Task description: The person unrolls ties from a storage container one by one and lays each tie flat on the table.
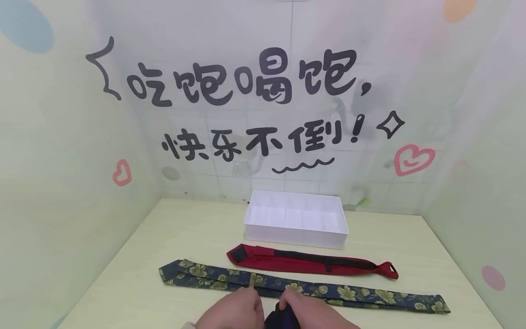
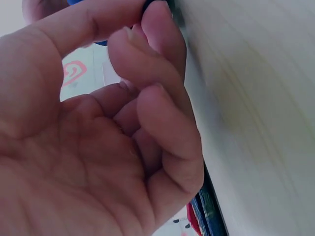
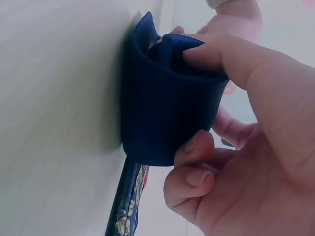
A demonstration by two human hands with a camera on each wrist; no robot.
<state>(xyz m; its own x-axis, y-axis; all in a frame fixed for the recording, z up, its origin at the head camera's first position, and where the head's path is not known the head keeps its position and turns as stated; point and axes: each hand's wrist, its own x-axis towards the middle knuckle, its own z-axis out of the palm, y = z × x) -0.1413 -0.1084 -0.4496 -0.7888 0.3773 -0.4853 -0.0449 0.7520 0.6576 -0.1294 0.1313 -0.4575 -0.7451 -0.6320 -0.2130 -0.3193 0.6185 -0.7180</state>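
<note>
A navy blue necktie (image 3: 167,113), rolled into a thick coil, stands at the near edge of the head view. My right hand (image 1: 314,313) grips it, the thumb tucked into the coil's top and curled fingers against its outside. On the other side, my left hand (image 1: 236,310) pinches a dark blue edge between thumb and forefinger, the other fingers curled in. Just beyond both hands stretches a navy necktie with gold flowers (image 1: 370,295), folded lengthwise. Farther back lies a red necktie (image 1: 287,264), its black lining and dark tip showing. My hands hide part of the rolled necktie.
A white divided box (image 1: 296,235) stands at the back of the pale wooden table (image 1: 197,228), behind the red necktie. Printed curtains enclose the table at the back and both sides.
</note>
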